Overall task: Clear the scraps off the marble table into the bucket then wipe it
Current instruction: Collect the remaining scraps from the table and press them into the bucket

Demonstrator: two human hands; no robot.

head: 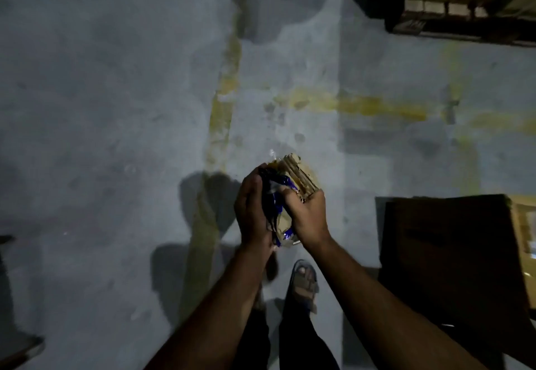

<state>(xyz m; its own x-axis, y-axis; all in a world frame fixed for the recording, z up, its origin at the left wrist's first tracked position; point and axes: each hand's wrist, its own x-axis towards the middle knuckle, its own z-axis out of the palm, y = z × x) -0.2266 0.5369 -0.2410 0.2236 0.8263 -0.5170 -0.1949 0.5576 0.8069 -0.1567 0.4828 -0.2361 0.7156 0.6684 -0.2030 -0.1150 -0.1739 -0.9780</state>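
Note:
Both hands hold a bundle of scraps in front of me, above the floor. The bundle is tan cardboard pieces with a crumpled blue and white wrapper. My left hand cups it from the left with fingers curled round the wrapper. My right hand grips it from the right, with the cardboard sticking out past its fingers. No bucket and no marble table top can be seen in the head view.
The ground is a grey concrete floor with worn yellow lines. A dark wooden board or table stands at the right. A wooden pallet with a carton sits at the top right. My sandalled foot is below the hands.

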